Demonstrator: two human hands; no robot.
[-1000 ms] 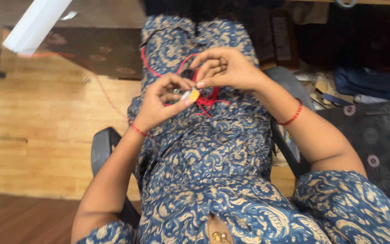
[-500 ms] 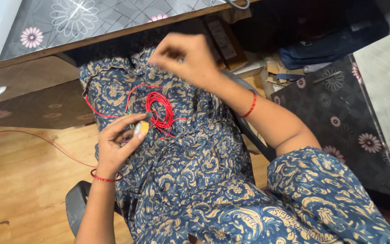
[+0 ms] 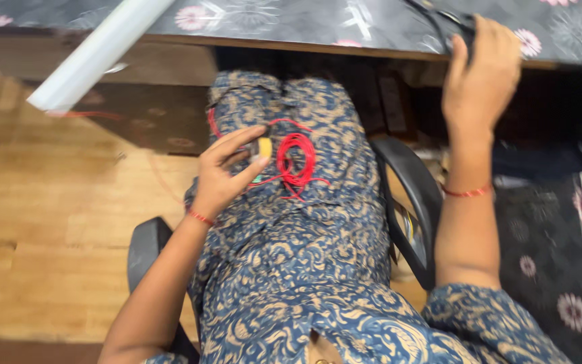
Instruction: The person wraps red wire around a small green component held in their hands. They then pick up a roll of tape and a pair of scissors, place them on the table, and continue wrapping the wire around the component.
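Resting on lap, red wire coil (image 3: 296,160) lies loose; small yellow part (image 3: 263,147) pinched in left hand (image 3: 223,176); right hand (image 3: 481,74) curled over dark, blurred object, possibly cable, at table edge (image 3: 345,48).

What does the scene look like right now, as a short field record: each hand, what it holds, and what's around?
left hand: on the lap, pinching a small yellow part
red wire coil: on the lap, beside the yellow part
right hand: raised to the table edge, on a dark object, blurred
table: dark floral cover
chair armrest: black, right of lap
floor: wood
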